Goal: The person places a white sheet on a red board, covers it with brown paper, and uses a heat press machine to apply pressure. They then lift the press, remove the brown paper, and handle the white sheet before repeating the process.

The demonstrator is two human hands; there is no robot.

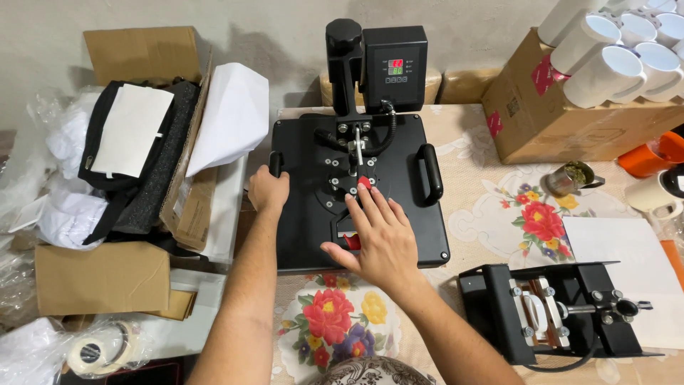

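A black heat press sits on a table with a floral cloth; its flat top plate is down. My left hand is closed around the press's left side handle. My right hand lies flat on the top plate with fingers spread, its fingertips near a small red part at the plate's middle. The right side handle is free. A control box with a lit display stands at the back of the press.
Left: open cardboard boxes with black fabric and white sheets, and a tape roll. Right: a box bearing several white mugs, a small jar, white paper, a black mug-press attachment.
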